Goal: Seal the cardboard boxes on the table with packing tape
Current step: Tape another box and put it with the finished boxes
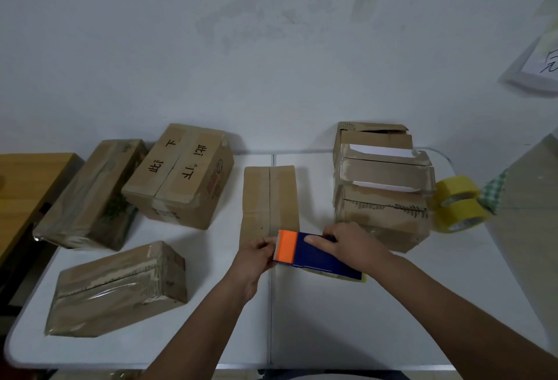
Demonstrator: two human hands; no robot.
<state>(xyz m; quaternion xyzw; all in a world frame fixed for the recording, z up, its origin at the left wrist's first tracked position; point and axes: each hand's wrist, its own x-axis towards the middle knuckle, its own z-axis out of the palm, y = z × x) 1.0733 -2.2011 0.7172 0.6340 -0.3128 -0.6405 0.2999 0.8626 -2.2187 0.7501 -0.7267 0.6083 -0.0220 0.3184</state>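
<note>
At centre frame, on the white table, I see a narrow cardboard box under my hands.
My right hand grips the blue-and-orange tape dispenser at the box's near end; my left hand pinches its orange toothed edge. Two yellow tape rolls sit right.
</note>
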